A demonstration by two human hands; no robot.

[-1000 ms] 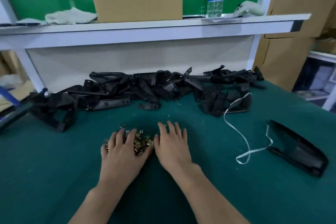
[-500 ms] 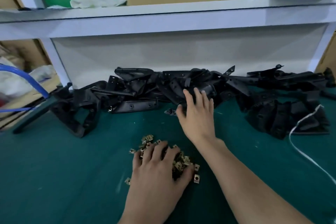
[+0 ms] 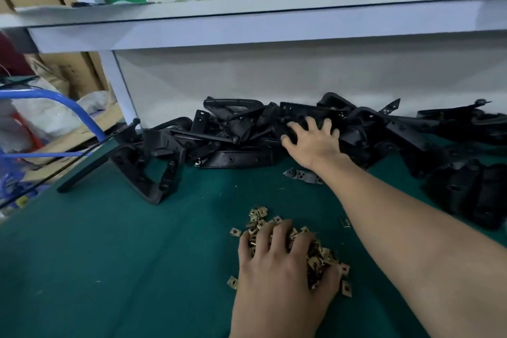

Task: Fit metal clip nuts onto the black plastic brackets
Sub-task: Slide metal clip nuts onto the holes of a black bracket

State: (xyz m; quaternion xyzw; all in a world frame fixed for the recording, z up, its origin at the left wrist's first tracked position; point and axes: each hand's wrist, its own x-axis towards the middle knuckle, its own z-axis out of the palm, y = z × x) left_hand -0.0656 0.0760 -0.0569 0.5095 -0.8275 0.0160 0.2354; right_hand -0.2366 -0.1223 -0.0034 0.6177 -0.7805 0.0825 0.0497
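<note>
Green tabletop (image 3: 109, 255), dark parts, low contrast, so small strays are easy to lose.

Far-left corner: looped bracket (image 3: 153, 170) sits close to the left edge, beside the blue frame (image 3: 68, 107) off the table. A tug on the pile could push it over the edge.

Brackets (image 3: 241, 129) are heaped along the far edge under the shelf (image 3: 247, 33) and look interlocked.

Nuts (image 3: 258, 221) lie in a loose heap near the near edge, about centre, with singles scattered round it.

Left hand (image 3: 277, 269) is clawed over the heap, fingers and thumb curled round a clump. Risks: it grabs too many, sheds some on the lift and spreads the strays. Spring-steel edges could also nick fingertips.

Right hand (image 3: 315, 143) is stretched onto the pile, fingers spread over a bracket, tips dipping between parts. Can't tell if it has hold of one. Risk: the parts are tangled, so pulling one probably drags its neighbours forward onto the nuts. It could also knock the small bracket (image 3: 301, 175) lying on the tabletop just beside the wrist.

Right forearm (image 3: 397, 228) passes just beside the heap, with a stray nut (image 3: 346, 222) next to it. A careless pull-back could flick that nut or plough into the heap.
</note>
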